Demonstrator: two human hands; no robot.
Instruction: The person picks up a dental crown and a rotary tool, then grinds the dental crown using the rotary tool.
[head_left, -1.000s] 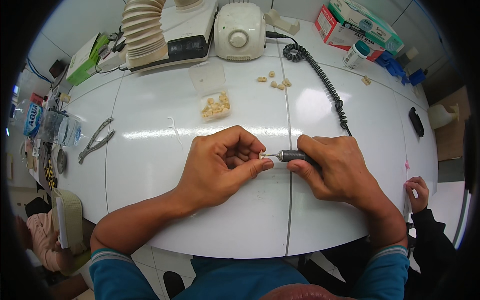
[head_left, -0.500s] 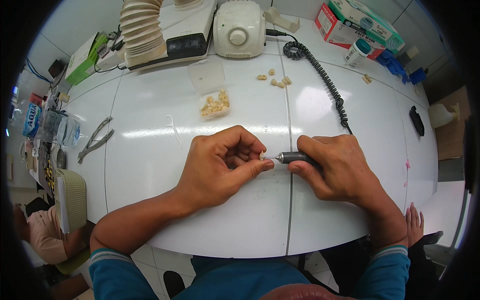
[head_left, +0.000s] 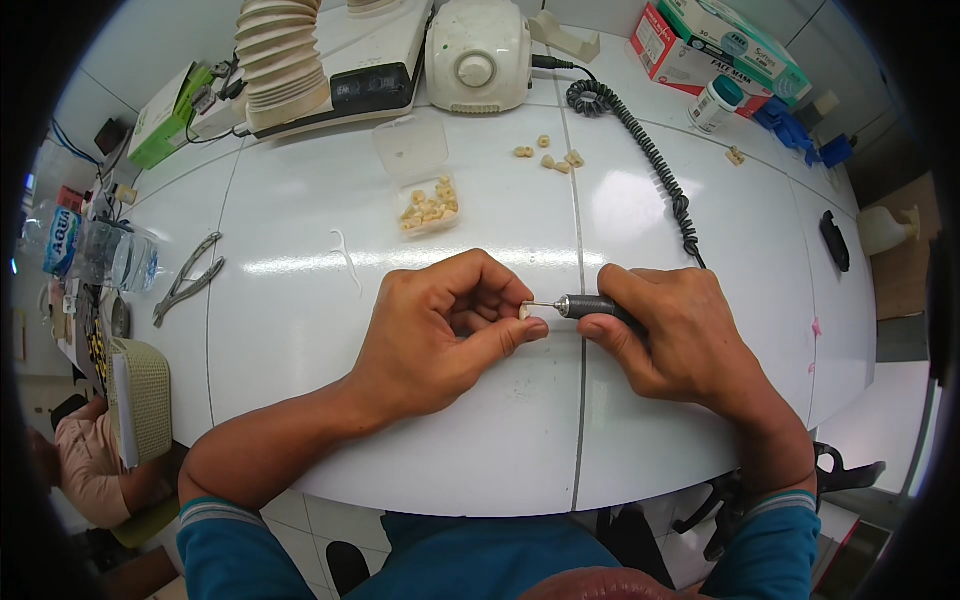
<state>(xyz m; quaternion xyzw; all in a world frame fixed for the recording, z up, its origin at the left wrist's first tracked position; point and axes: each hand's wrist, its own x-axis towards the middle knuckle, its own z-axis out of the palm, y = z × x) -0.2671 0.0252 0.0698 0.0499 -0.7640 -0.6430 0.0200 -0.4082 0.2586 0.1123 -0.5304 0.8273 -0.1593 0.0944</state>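
Over the middle of the white table, my left hand (head_left: 440,335) pinches a small cream dental crown (head_left: 524,311) between thumb and fingertips; the fingers partly cover it. My right hand (head_left: 675,335) is wrapped round a dark rotary handpiece (head_left: 590,307). Its thin metal bur (head_left: 545,304) points left and meets the upper part of the crown. Beyond my hands, a clear lidded box (head_left: 430,228) stands open with several cream tooth-like pieces (head_left: 430,203) in it. More such pieces (head_left: 555,164) lie loose on the table to the right of the box.
A white control unit (head_left: 478,60) stands at the back, with a coiled black cord (head_left: 655,155) running towards my right hand. Pliers (head_left: 187,280) and a white floss pick (head_left: 345,258) lie on the left. A ribbed hose (head_left: 280,60), mask boxes (head_left: 715,50) and a small bottle (head_left: 716,104) line the back.
The bur has shifted slightly upward on the crown, and the handpiece has moved a little with it. At the lower right, a bystander's hand has gone from the table edge.
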